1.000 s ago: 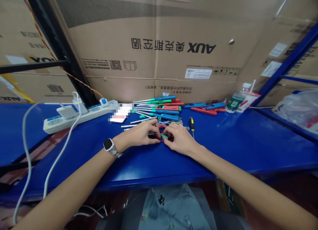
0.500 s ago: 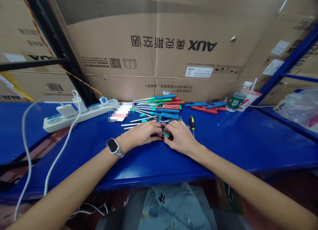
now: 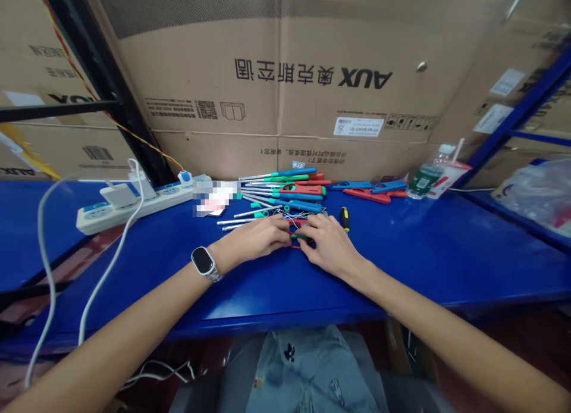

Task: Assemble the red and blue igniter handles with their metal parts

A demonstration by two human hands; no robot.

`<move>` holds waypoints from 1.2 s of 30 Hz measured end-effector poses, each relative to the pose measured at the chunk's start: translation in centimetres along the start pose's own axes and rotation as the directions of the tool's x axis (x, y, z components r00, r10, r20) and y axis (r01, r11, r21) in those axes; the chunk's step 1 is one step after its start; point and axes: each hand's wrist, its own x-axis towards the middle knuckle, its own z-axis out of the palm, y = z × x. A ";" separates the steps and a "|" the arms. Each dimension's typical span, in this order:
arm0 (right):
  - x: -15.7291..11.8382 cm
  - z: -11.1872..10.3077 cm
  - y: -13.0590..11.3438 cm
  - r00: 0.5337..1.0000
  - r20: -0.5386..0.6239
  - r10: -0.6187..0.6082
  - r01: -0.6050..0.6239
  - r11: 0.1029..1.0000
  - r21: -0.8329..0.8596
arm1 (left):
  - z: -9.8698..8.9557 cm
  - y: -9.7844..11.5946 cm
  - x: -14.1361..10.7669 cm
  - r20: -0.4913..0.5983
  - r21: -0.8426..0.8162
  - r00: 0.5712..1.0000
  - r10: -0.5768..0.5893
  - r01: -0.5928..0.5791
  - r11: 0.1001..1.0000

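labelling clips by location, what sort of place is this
Likely a small workshop or storeroom: a blue table with coloured handles and metal rods, a screwdriver nearby, and printed cardboard standing behind.

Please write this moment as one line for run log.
left hand: at red-and-green part, grip unclear; right hand: pinching same part; beyond hands: long-nosed lighters, black-and-yellow screwdriver

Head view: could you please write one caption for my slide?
Right hand pinching a small green part, left hand close beside it, at a blue table near a black-and-yellow screwdriver.
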 end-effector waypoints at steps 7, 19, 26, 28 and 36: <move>0.7 -0.1 -0.3 1.000 0.017 0.014 -0.014 1.000 -0.018 | -0.4 0.3 0.1 0.023 0.144 1.000 0.017 -0.020 0.989; 1.6 0.0 -0.6 0.996 0.086 0.037 -0.034 0.999 -0.036 | -0.8 0.2 -0.1 0.008 0.096 1.000 -0.013 0.012 0.995; 2.0 -0.2 -0.6 0.993 0.115 0.032 -0.022 0.996 -0.087 | -0.7 0.3 -0.2 0.008 0.173 1.000 0.000 -0.002 0.985; 2.1 -0.2 -0.7 0.992 0.118 0.048 -0.039 0.996 -0.080 | -0.5 0.6 -0.1 0.015 0.222 1.000 -0.016 0.013 0.975; 2.1 0.1 -0.5 0.977 0.138 0.161 -0.165 0.986 0.013 | 0.2 0.6 0.2 0.012 0.293 0.998 0.064 -0.065 0.954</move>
